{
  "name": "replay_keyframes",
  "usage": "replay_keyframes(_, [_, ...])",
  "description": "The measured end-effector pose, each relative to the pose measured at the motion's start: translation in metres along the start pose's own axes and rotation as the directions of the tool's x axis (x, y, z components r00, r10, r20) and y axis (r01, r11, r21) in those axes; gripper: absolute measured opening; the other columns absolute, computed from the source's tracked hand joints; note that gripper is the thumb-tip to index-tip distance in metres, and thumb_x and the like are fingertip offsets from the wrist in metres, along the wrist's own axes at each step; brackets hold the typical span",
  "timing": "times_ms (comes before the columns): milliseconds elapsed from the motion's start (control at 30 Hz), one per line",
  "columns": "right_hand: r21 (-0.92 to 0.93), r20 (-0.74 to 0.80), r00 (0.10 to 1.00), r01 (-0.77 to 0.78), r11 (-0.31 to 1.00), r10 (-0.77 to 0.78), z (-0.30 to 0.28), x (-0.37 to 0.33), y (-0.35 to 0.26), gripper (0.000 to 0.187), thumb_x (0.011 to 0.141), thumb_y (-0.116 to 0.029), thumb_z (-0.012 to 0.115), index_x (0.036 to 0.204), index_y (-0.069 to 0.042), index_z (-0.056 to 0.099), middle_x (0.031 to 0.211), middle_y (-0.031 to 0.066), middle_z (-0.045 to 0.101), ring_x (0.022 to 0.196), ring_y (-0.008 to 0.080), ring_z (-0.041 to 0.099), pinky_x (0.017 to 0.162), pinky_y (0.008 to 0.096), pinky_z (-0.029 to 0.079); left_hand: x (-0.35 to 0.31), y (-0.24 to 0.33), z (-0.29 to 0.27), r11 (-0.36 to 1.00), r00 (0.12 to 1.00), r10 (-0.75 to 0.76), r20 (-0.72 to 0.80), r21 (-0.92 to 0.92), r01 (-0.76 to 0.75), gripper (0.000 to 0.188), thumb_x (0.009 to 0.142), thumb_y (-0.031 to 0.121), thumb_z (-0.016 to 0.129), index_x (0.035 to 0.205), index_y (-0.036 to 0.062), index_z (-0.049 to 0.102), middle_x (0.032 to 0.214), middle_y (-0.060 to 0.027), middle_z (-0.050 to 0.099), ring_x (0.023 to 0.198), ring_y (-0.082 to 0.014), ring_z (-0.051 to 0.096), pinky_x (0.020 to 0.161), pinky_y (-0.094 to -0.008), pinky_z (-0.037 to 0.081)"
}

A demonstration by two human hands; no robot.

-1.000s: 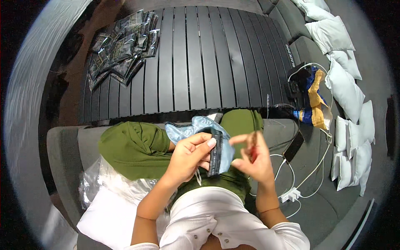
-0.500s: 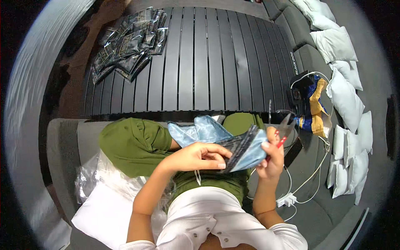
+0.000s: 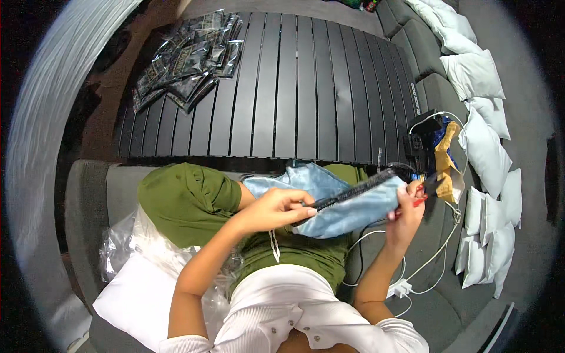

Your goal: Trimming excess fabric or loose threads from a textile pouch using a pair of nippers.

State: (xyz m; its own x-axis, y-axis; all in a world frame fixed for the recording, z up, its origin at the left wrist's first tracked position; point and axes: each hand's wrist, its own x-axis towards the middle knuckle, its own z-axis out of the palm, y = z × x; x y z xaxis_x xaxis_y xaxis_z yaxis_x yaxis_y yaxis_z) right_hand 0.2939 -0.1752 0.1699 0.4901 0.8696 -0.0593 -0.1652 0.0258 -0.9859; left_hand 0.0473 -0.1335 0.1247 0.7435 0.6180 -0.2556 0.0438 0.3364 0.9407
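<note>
Over my lap stretches a shiny light blue cloth point(image 3: 353, 215) with a dark trimmed edge point(image 3: 354, 192). My left hand point(image 3: 276, 209) pinches the left end of that dark edge between thumb and fingers. At the other end, my right hand point(image 3: 407, 212) is closed on the cloth's right corner. The same hand also keeps hold of small scissors with red handles point(image 3: 419, 202), their dark blades pointing away to the upper right, slightly blurred. Another part of the blue cloth lies loosely across my green trousers point(image 3: 188, 203).
A black slatted table point(image 3: 285, 88) stands ahead, bearing a pile of dark plastic packets point(image 3: 191, 62). To the right are a yellow-and-blue bag point(image 3: 448, 159), white cables and a power strip point(image 3: 400, 288). White pillows point(image 3: 482, 147) line the right; a white cushion point(image 3: 138, 297) and clear plastic point(image 3: 118, 247) lie left.
Both hands have drawn farther apart, the right one moving right and slightly up. Between them the cloth is now stretched longer, its dark edge straighter. The scissors moved along with the right hand.
</note>
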Motion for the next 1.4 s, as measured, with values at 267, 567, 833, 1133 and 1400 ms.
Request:
replay_keyframes(267, [0.075,0.603,0.793,0.047,0.996,-0.083,0.033,-0.016,0.031,0.042,0.064,-0.013,0.076,0.067,-0.010,0.034,0.117,0.0185,0.051,0.052,-0.0002,0.028,0.044,0.0145,0.028,-0.003,0.047,-0.002,0.998,0.971,-0.018,0.240,0.067,0.001,0.014,0.084,0.016,0.059,0.089,0.0029,0.058,0.058,0.0089,0.040,0.051,0.0014,0.031,0.042,-0.0185,0.024])
replay_keyframes(567, [0.716,0.633,0.714,-0.392,0.577,-0.301,0.029,0.005,0.035,0.036,0.068,0.002,0.061,0.065,-0.015,0.030,0.052,-0.0004,0.037,0.043,0.0120,0.028,0.042,0.0297,0.022,-0.031,0.036,-0.029,0.940,0.766,-0.057,0.641,0.294,-0.176,0.039,0.081,0.025,0.062,0.058,0.0005,0.042,0.047,0.0029,0.028,0.046,-0.0057,0.027,0.042,-0.0267,0.024])
replay_keyframes(833, [0.017,0.509,0.861,-0.008,1.000,-0.001,0.017,0.028,0.045,0.039,0.076,-0.038,0.063,0.069,-0.014,0.033,0.080,0.0077,0.052,0.045,0.0003,0.027,0.038,0.0116,0.020,-0.031,0.039,-0.026,0.973,0.923,0.135,0.362,0.129,-0.192,0.033,0.087,0.022,0.053,0.064,0.0011,0.045,0.055,0.0046,0.030,0.052,-0.0033,0.025,0.043,-0.0247,0.024])
replay_keyframes(1133, [0.035,0.778,0.607,-0.300,0.953,0.163,0.049,-0.007,0.034,0.046,0.060,-0.007,0.075,0.061,-0.014,0.029,0.063,-0.0014,0.034,0.056,0.0090,0.031,0.051,0.0221,0.027,-0.005,0.036,-0.008,0.993,0.977,-0.018,0.211,0.115,-0.006,0.028,0.087,0.029,0.053,0.085,0.0013,0.055,0.060,0.0029,0.043,0.056,-0.0050,0.035,0.049,-0.0240,0.032])
replay_keyframes(1400, [0.660,0.689,0.722,-0.590,0.465,-0.062,0.022,0.037,0.051,0.026,0.074,-0.004,0.051,0.072,-0.015,0.028,0.064,0.0013,0.037,0.055,0.0120,0.043,0.053,0.0269,0.041,-0.019,0.029,-0.028,0.837,0.913,-0.084,0.399,0.526,-0.153,0.047,0.084,0.035,0.056,0.055,0.0010,0.043,0.046,-0.0002,0.026,0.043,-0.0103,0.025,0.040,-0.0286,0.024])
